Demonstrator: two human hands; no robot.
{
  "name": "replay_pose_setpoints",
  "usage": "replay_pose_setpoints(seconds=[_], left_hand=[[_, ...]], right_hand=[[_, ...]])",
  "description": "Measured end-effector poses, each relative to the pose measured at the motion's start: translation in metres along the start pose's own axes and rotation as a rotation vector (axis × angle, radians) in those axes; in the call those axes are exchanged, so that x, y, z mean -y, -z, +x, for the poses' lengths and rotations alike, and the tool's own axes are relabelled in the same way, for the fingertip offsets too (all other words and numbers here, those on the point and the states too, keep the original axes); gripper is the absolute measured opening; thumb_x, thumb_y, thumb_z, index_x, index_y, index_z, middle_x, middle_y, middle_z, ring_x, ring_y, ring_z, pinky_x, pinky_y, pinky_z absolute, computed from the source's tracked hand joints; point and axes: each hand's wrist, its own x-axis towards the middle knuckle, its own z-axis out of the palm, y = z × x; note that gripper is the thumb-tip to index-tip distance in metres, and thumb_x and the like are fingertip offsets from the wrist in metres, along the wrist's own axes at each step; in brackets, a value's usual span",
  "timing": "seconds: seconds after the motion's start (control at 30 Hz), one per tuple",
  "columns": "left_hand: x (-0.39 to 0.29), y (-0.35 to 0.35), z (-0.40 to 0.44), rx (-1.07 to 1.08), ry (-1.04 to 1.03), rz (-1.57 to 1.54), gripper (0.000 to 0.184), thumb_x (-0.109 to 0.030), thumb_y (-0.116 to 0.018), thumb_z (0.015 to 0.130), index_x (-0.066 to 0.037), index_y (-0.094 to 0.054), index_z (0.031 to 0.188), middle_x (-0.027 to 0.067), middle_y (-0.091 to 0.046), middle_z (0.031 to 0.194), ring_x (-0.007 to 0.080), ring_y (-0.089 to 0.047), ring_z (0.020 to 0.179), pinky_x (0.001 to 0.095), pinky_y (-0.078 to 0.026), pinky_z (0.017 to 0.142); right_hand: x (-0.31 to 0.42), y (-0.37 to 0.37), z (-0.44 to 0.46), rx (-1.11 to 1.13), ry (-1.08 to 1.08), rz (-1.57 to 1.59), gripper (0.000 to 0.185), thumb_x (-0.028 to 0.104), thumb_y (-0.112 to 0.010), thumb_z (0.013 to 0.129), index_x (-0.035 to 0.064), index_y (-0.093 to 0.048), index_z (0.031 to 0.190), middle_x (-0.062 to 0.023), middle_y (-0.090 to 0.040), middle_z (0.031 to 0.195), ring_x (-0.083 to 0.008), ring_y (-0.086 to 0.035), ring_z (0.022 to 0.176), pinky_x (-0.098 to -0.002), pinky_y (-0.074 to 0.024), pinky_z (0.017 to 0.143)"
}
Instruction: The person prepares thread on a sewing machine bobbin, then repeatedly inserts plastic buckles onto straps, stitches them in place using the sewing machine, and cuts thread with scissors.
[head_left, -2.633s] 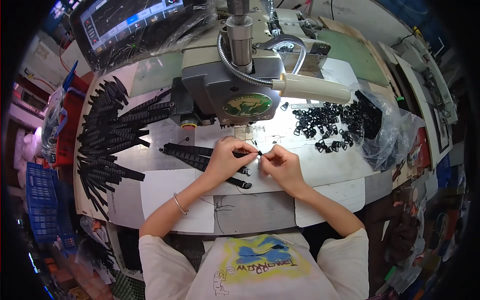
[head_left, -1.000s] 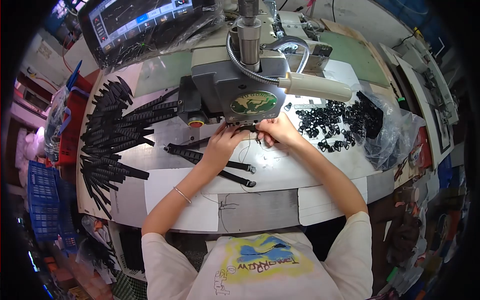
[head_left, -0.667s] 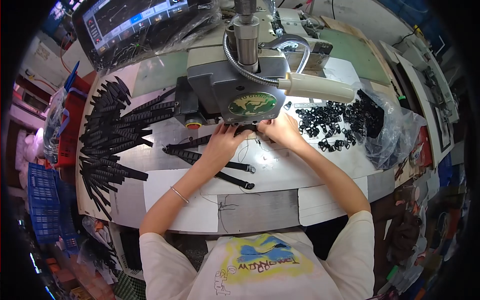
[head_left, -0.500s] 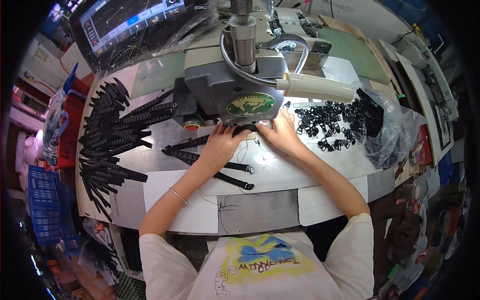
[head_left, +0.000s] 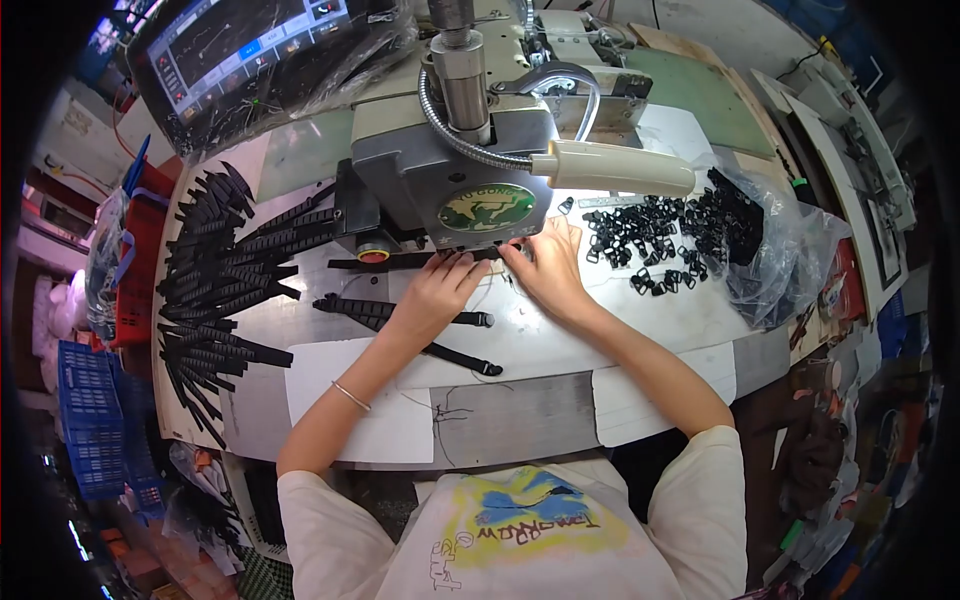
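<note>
Under the head of an industrial sewing machine (head_left: 450, 180), both of my hands meet at a black webbing strap (head_left: 375, 263). My left hand (head_left: 437, 292) has its fingers pressed down on the strap, whose tail runs out to the left. My right hand (head_left: 548, 268) pinches the strap's other end with the thumb and index finger; the exact grip is partly hidden beneath the machine head. Just below my left hand lie more black straps (head_left: 352, 308) with small buckles at their ends, one strap (head_left: 462, 358) pointing towards me.
A large pile of black straps (head_left: 235, 275) covers the table's left side. Black metal or plastic buckles (head_left: 640, 235) are heaped at right beside a clear plastic bag (head_left: 765, 280). A plastic-wrapped screen (head_left: 250, 60) stands at the back left. A red button (head_left: 373, 256) sits on the machine.
The strap's tail left of my left hand now lies straighter and more level, farther from the loose straps. Both hands stay under the machine head. The whole view has shifted slightly.
</note>
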Motion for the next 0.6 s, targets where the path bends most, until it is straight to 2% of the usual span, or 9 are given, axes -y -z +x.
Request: replay_pose_setpoints(seconds=[0.17, 0.4, 0.53, 0.57, 0.6], left_hand=[[-0.011, 0.006, -0.001, 0.090, 0.040, 0.039, 0.043, -0.006, -0.049, 0.077, -0.005, -0.050, 0.120, 0.0128, -0.053, 0.113, 0.0231, -0.054, 0.104, 0.0403, -0.038, 0.094], [-0.017, 0.008, 0.000, 0.111, 0.036, 0.075, 0.047, -0.006, -0.049, 0.076, -0.004, -0.048, 0.123, 0.0184, -0.051, 0.114, 0.0279, -0.053, 0.105, 0.0416, -0.036, 0.097], [-0.017, 0.012, -0.007, 0.155, -0.006, 0.011, 0.054, -0.003, -0.049, 0.074, -0.011, -0.045, 0.127, 0.0222, -0.047, 0.120, 0.0314, -0.051, 0.108, 0.0437, -0.035, 0.099], [-0.019, 0.014, -0.008, 0.174, 0.021, -0.025, 0.057, 0.000, -0.048, 0.072, -0.016, -0.047, 0.127, 0.0244, -0.046, 0.121, 0.0338, -0.048, 0.111, 0.0452, -0.033, 0.100], [-0.018, 0.014, -0.008, 0.169, 0.037, -0.055, 0.057, 0.000, -0.049, 0.072, -0.016, -0.047, 0.127, 0.0249, -0.045, 0.122, 0.0344, -0.048, 0.112, 0.0455, -0.033, 0.100]], right_hand=[[-0.005, -0.004, 0.004, -0.010, 0.031, -0.016, 0.016, 0.020, -0.065, 0.075, 0.0065, -0.057, 0.077, -0.0080, -0.050, 0.081, -0.0255, -0.042, 0.085, -0.0366, -0.0269, 0.077], [-0.005, -0.005, 0.004, -0.040, 0.053, -0.022, 0.019, 0.019, -0.065, 0.074, 0.0038, -0.056, 0.080, -0.0088, -0.051, 0.081, -0.0258, -0.042, 0.084, -0.0367, -0.0276, 0.077], [0.003, 0.003, 0.002, 0.020, 0.042, 0.007, 0.021, 0.019, -0.063, 0.074, 0.0043, -0.058, 0.088, -0.0098, -0.052, 0.084, -0.0274, -0.043, 0.085, -0.0388, -0.0279, 0.079], [0.001, 0.001, 0.004, 0.018, 0.034, 0.019, 0.021, 0.019, -0.063, 0.074, 0.0046, -0.058, 0.089, -0.0103, -0.052, 0.085, -0.0280, -0.043, 0.086, -0.0392, -0.0281, 0.080], [-0.002, -0.001, 0.007, 0.014, 0.022, 0.027, 0.021, 0.018, -0.063, 0.074, 0.0050, -0.058, 0.090, -0.0108, -0.052, 0.085, -0.0287, -0.043, 0.087, -0.0395, -0.0282, 0.080]])
